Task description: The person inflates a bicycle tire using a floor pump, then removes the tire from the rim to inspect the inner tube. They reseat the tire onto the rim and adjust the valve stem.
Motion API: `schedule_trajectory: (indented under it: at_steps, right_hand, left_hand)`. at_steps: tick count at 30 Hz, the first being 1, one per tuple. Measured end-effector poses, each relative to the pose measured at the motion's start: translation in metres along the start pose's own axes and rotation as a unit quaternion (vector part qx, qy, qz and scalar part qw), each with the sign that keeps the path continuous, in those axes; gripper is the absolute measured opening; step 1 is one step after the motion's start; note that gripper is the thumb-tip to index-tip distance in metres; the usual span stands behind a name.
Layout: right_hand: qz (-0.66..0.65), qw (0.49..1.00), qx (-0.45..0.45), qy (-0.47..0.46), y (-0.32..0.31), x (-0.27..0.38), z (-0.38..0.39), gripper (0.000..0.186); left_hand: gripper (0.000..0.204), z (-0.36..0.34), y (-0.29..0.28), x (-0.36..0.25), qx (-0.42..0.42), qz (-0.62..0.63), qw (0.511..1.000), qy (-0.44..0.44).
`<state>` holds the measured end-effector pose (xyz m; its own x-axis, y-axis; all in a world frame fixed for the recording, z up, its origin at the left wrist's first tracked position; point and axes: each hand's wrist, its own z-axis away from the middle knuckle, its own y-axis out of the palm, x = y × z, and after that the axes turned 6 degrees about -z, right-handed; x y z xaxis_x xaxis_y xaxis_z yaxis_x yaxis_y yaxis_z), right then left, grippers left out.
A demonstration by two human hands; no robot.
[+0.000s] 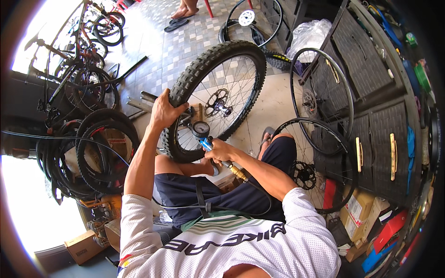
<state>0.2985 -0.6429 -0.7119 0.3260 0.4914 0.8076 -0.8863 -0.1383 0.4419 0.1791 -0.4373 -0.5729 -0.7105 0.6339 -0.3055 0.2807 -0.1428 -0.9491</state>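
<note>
A bicycle wheel with a knobby black tyre (218, 51) stands upright in front of me, its spokes and disc rotor (217, 103) showing. My left hand (163, 111) grips the tyre at its left edge. My right hand (219, 150) holds an air inflator with a round pressure gauge (201, 128), a blue grip and a brass hose fitting (238, 173), its head at the lower part of the wheel's rim. A black hose runs from it across my lap.
Several loose tyres (99, 153) hang at my left beside parked bicycles (79, 55). Bare rims (322, 92) lean on dark drawer cabinets (380, 134) at the right. Boxes (359, 208) lie at lower right. Another person's sandalled feet (183, 14) rest on the tiled floor behind.
</note>
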Motion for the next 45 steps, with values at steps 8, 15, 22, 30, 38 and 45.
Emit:
schedule_trajectory:
  at_steps: [8,15,22,30,38,45]
  right_hand:
    - [0.004,1.000,-0.003,-0.002,-0.007,-0.005,-0.012,0.026]
    - [0.006,1.000,-0.002,-0.003,-0.007,-0.003,-0.010,0.026]
    - [0.005,1.000,-0.003,-0.006,-0.007,0.001,-0.007,0.025]
    - [-0.019,1.000,-0.006,-0.003,-0.007,-0.004,-0.012,0.032]
    - [-0.018,1.000,-0.007,-0.009,-0.007,-0.004,-0.014,0.032]
    - [-0.082,0.996,0.019,0.003,-0.006,-0.004,-0.012,0.029]
  left_hand:
    - [0.063,-0.008,-0.004,-0.001,0.002,-0.008,1.000,-0.001]
    - [0.061,-0.007,-0.003,0.000,-0.009,-0.009,1.000,0.006]
    - [0.062,-0.006,0.001,0.000,-0.004,-0.010,1.000,-0.008]
    - [0.060,-0.011,0.003,-0.003,-0.015,0.011,1.000,-0.011]
    - [0.058,-0.011,0.003,0.002,-0.013,0.035,0.999,-0.004]
    - [0.058,-0.009,0.005,0.003,-0.032,0.020,0.999,0.002]
